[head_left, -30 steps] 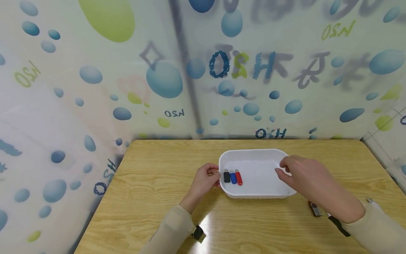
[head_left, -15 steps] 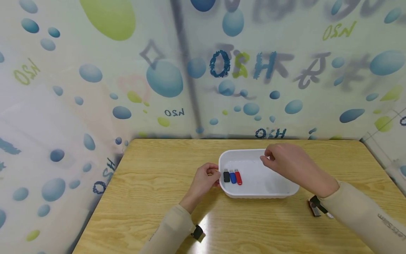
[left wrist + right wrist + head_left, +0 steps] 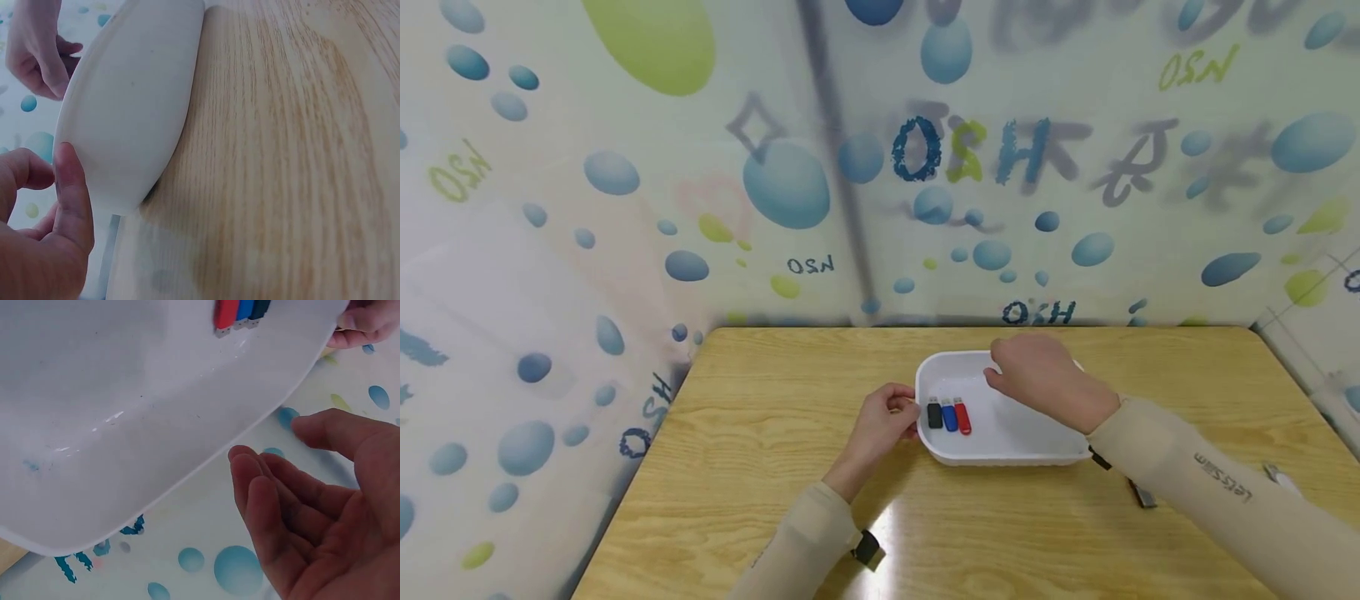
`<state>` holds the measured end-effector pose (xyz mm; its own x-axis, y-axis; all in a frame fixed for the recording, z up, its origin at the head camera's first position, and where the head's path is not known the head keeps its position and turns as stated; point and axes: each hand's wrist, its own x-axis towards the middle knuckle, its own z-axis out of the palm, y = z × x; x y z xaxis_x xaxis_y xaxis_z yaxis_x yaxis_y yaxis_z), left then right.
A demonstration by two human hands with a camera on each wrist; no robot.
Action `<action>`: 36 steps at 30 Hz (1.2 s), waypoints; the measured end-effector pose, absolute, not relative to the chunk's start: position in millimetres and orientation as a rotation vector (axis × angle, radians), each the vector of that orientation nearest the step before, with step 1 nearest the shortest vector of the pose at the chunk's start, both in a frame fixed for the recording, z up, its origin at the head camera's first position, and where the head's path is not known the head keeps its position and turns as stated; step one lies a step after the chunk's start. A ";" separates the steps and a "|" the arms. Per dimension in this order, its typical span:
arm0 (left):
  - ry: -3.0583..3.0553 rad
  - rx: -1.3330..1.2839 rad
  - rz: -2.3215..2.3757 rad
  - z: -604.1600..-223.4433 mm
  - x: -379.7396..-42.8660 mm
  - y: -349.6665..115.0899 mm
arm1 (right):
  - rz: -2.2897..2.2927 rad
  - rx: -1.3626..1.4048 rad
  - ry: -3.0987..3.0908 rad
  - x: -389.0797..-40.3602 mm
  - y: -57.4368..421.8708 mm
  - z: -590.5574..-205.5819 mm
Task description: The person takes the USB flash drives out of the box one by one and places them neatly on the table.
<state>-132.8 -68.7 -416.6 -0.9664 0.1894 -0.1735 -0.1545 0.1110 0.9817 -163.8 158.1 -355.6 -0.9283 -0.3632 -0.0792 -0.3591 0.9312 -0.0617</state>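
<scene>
A white plastic tray [image 3: 1000, 425] stands on the table, with a black USB stick [image 3: 934, 416], a blue USB stick [image 3: 950, 418] and a red USB stick [image 3: 962, 419] side by side at its left end. At that end my left hand [image 3: 883, 418] pinches the rim; in the left wrist view its thumb [image 3: 72, 194] lies against the outer wall. My right hand [image 3: 1043, 375] hovers over the tray's far side, fingers loosely bent and apart from the thumb. In the right wrist view that hand [image 3: 312, 506] holds nothing. The sleeve partly covers the tray's right end.
A dark-and-silver USB stick [image 3: 1143, 495] lies right of the tray, partly under the right sleeve. Farther right is a small white and silver item [image 3: 1282, 478], too small to make out. A patterned wall [image 3: 775, 292] rises behind the wooden table [image 3: 775, 400].
My right hand has moved left from the tray's right end to above its far middle. My left hand, the tray and the USB sticks in it have stayed put.
</scene>
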 end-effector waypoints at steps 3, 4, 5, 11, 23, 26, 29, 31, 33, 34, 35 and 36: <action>2.116 0.043 1.954 -417.0 -132.4 -69.0 | -0.031 -0.591 2.973 -170.4 152.6 -361.7; 2.110 0.042 1.956 -417.7 -132.6 -69.1 | -0.033 -0.608 2.962 -172.6 150.8 -362.8; 2.107 0.037 1.953 -418.5 -133.0 -69.1 | -0.031 -0.624 2.948 -174.6 149.1 -363.6; 2.094 0.008 1.940 -434.5 -140.9 -68.5 | -0.042 -0.658 2.894 -186.7 141.6 -369.1; 2.103 -0.012 1.961 -448.5 -147.4 -69.2 | -0.139 -0.602 2.746 -187.6 121.4 -395.5; 2.097 -0.010 1.960 -447.5 -147.2 -69.6 | -0.133 -0.582 2.721 -191.0 119.7 -398.0; 2.096 -0.002 1.951 -439.9 -144.2 -69.9 | -0.123 -0.582 2.694 -194.1 118.6 -399.0; 2.101 0.000 1.941 -431.3 -140.5 -69.5 | -0.111 -0.586 2.679 -196.0 118.2 -400.1; 2.108 0.000 1.932 -422.8 -136.9 -68.9 | -0.106 -0.583 2.663 -197.5 118.3 -401.4; 2.112 0.000 1.928 -419.6 -135.4 -68.6 | -0.107 -0.580 2.655 -198.2 118.5 -402.3; 2.118 0.001 1.925 -417.6 -134.5 -68.4 | -0.111 -0.572 2.647 -198.8 118.7 -402.8; 2.120 0.000 1.924 -417.2 -134.3 -68.3 | -0.122 -0.564 2.638 -199.6 118.9 -403.5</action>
